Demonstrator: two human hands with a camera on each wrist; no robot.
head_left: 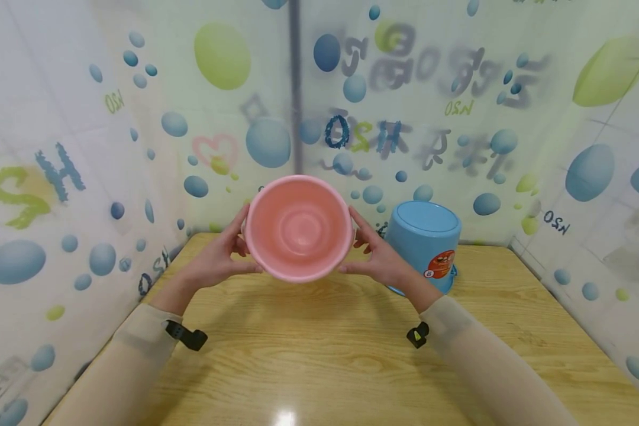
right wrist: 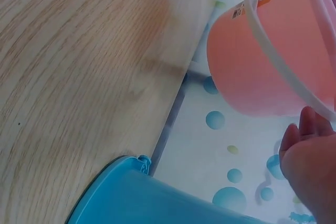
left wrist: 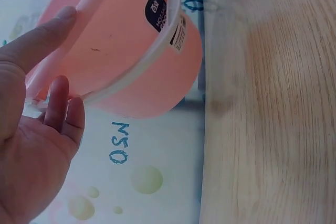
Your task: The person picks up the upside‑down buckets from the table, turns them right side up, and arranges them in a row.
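Note:
A pink bucket (head_left: 298,228) is held up above the table, its open mouth turned toward the head camera and its inside bare. My left hand (head_left: 223,254) grips the rim on the left side, thumb on the near edge and fingers behind. On the opposite side my right hand (head_left: 378,254) grips the rim the same way. In the left wrist view, the white handle of the bucket (left wrist: 136,72) hangs round its outer wall, close to a dark label and a white sticker. The right wrist view shows the bucket (right wrist: 262,56) with fingertips at the handle's end.
A blue bucket (head_left: 423,242) stands upside down on the wooden table (head_left: 319,367), at the back right beside my right forearm. A patterned curtain wall (head_left: 138,118) closes in the back and both sides. Black straps with small devices sit on both wrists.

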